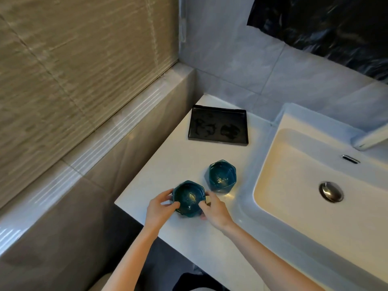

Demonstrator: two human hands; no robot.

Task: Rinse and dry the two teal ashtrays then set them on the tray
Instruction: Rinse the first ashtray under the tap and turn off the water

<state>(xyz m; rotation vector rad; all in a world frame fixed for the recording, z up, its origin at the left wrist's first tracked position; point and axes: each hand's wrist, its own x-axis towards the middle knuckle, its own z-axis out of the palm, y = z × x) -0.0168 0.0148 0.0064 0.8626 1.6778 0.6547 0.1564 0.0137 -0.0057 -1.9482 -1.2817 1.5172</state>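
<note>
Two teal ashtrays with gold flecks sit on the white counter. The near ashtray (pixel 188 197) is gripped from both sides: my left hand (pixel 160 208) holds its left rim and my right hand (pixel 214 211) holds its right rim. The second ashtray (pixel 222 176) stands free a little further back and to the right, close to the sink edge. A black rectangular tray (pixel 218 141) lies at the back of the counter with nothing on it but dark wet marks.
A white sink basin (pixel 294 164) with a metal drain plug (pixel 331 191) fills the right side. A tap spout (pixel 369 139) juts in from the right edge. A tiled ledge and window blind run along the left. The counter's front edge is near my arms.
</note>
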